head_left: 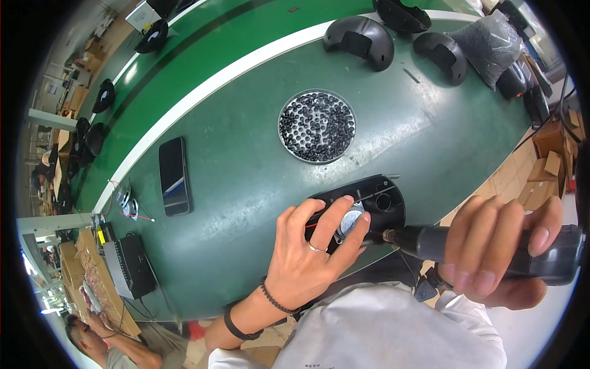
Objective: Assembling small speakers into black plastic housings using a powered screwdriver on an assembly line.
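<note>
A long green worktable (246, 184) with a white stripe fills the view. At its far right corner lies a clear plastic bag (488, 40) of dark small parts, beside brown cartons (544, 178) on the floor to the right. Three black domed shells (359, 38) sit along the far edge. A round tray (317, 126) of black screws rests mid-table, a dark phone (174, 175) lies to its left, and a small speaker (126, 200) with red wire lies farther left. At the near edge sits a black housing (384, 200); the left hand (310, 252) presses a round silver speaker (351, 220) into it, fingers spread over the rim. The right hand (501, 252) is wrapped tightly around a dark electric screwdriver (467, 243), its tip touching the housing
</note>
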{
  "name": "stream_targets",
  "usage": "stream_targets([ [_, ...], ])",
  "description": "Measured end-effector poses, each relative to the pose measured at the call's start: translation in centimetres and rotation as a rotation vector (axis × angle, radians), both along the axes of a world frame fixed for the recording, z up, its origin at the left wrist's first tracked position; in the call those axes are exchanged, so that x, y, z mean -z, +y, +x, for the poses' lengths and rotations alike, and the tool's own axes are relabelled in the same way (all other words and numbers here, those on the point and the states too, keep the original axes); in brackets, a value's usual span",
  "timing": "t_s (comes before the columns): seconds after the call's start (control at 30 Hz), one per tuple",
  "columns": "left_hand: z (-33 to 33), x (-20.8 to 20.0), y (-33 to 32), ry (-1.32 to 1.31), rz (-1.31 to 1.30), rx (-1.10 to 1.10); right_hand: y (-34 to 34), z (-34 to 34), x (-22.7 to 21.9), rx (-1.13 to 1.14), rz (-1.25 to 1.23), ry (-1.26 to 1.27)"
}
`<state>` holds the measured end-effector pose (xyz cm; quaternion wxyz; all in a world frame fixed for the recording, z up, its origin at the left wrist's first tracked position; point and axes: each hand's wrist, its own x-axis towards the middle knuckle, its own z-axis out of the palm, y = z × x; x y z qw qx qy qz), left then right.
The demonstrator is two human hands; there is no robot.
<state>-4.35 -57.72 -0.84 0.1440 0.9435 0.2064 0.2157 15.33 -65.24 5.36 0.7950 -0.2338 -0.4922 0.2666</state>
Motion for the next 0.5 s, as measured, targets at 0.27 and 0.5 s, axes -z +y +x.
stream_targets([
  [0.27, 0.1, -0.2, -0.1, -0.006, 0.011, -0.004, -0.6, 0.4, -0.7, 0.013, 0.000, 0.018],
  [0.5, 0.1, -2.1, -0.5, 0.140, -0.018, -0.059, -1.4, 1.3, -2.5, -0.012, 0.006, -0.020],
])
